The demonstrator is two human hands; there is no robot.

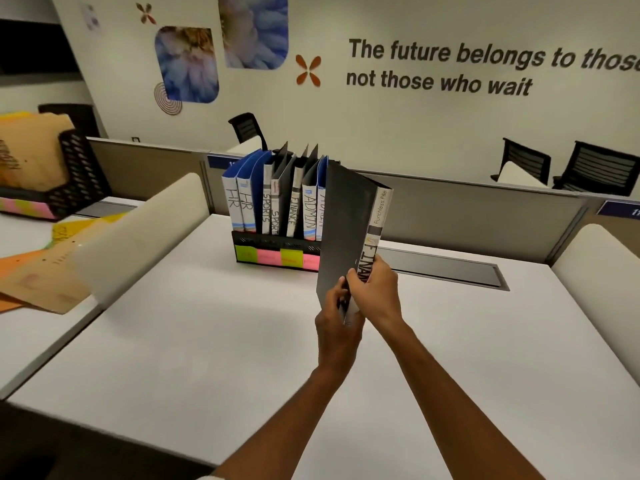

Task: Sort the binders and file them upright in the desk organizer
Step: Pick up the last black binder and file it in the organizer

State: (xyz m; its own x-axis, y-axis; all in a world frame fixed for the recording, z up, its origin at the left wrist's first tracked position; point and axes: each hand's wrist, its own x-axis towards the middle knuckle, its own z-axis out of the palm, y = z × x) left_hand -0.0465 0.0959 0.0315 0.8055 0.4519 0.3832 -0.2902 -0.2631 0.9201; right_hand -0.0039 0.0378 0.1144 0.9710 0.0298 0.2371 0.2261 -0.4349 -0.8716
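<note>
A black binder (346,216) with a white spine partly reading "FINAN" is held upright above the white desk (194,341), just right of and in front of the black desk organizer (273,242). My left hand (337,323) grips its lower edge, and my right hand (375,292) wraps the lower spine. In the organizer stand several upright binders (273,199), blue and black, labelled HR, SPORTS, FINANCE and ADMIN. Coloured sticky notes (277,256) run along the organizer's front.
A second black mesh organizer (78,174) with tan folders stands on the neighbouring desk at left, with orange and brown folders (38,278) lying loose. A cream divider (138,237) separates the desks. A grey cable tray (440,268) lies behind the binder. Office chairs stand beyond the partition.
</note>
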